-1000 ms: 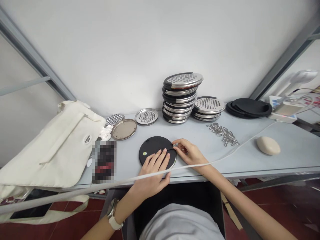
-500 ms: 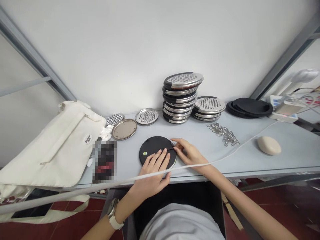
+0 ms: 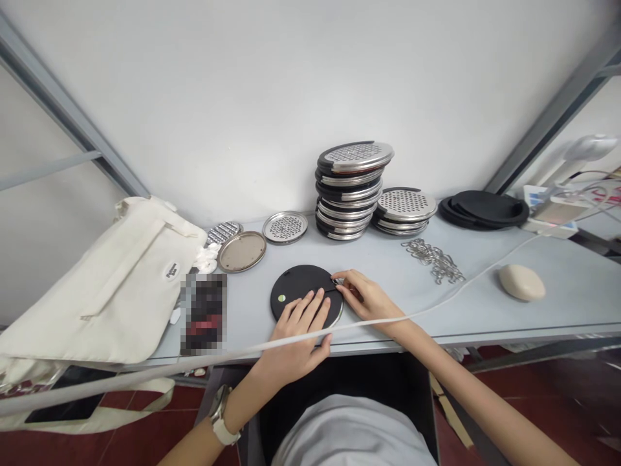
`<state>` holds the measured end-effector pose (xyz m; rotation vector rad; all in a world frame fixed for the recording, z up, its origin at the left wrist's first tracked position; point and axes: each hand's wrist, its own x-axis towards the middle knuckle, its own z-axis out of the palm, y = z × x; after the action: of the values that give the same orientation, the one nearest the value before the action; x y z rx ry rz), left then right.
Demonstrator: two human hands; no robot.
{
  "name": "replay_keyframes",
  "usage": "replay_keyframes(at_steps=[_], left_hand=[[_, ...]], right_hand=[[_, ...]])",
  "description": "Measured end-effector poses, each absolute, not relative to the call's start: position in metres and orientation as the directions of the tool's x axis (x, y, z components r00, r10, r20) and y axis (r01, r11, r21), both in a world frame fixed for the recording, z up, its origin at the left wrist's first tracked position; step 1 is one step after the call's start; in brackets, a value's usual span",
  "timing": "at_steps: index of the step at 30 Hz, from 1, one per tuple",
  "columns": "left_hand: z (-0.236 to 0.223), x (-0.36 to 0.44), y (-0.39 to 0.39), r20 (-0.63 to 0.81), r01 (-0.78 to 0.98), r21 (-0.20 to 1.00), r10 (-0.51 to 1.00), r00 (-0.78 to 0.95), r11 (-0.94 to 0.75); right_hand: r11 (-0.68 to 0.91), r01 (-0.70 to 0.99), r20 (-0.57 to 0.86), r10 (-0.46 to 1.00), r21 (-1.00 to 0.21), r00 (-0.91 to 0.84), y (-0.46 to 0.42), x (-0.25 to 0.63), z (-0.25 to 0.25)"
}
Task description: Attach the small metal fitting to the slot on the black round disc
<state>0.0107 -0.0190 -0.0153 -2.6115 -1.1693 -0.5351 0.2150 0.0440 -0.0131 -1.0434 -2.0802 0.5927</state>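
Note:
A round black disc [image 3: 298, 283] with a small green-yellow sticker lies near the table's front edge, a strip of silvery rim showing at its lower right. My left hand [image 3: 298, 333] rests flat on its lower part, fingers stretched out. At the disc's right edge, my right hand [image 3: 363, 296] pinches a small bent metal clip [image 3: 335, 281] between thumb and fingers. Whether the clip sits in the disc's edge I cannot tell. Similar metal clips [image 3: 434, 260] form a loose pile farther right.
A tall stack of round graters [image 3: 354, 191] stands at the back, a shorter grater stack [image 3: 406, 208] beside it. Black discs [image 3: 485, 208] lie at back right. Loose grater plates [image 3: 285, 227] and a cream bag [image 3: 111, 285] are left. A white cable [image 3: 436, 306] crosses in front.
The fingers of my right hand have closed in slightly on the clip at the disc's edge. My left hand stays where it was.

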Motion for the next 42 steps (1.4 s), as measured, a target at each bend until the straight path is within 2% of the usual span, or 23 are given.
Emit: replay_keyframes(at_steps=[8, 15, 26, 42], left_hand=[[-0.0157, 0.0107, -0.0186, 0.397, 0.754, -0.054, 0.679, 0.617, -0.654], [-0.0156, 0.0104, -0.0190, 0.404, 0.758, -0.057, 0.679, 0.613, -0.650], [-0.0163, 0.0104, -0.0189, 0.399, 0.757, -0.055, 0.680, 0.615, -0.651], [-0.0156, 0.0107, -0.0189, 0.391, 0.759, -0.059, 0.684, 0.615, -0.648]], right_hand=[[0.504, 0.501, 0.344, 0.858, -0.703, -0.381, 0.0424, 0.2149, -0.0147], [0.512, 0.463, 0.380, 0.855, -0.723, -0.353, 0.0439, 0.2136, -0.0133], [0.550, 0.493, 0.389, 0.832, -0.675, -0.396, 0.0420, 0.2144, -0.0115], [0.516, 0.482, 0.362, 0.852, -0.708, -0.379, 0.0427, 0.2143, -0.0120]])
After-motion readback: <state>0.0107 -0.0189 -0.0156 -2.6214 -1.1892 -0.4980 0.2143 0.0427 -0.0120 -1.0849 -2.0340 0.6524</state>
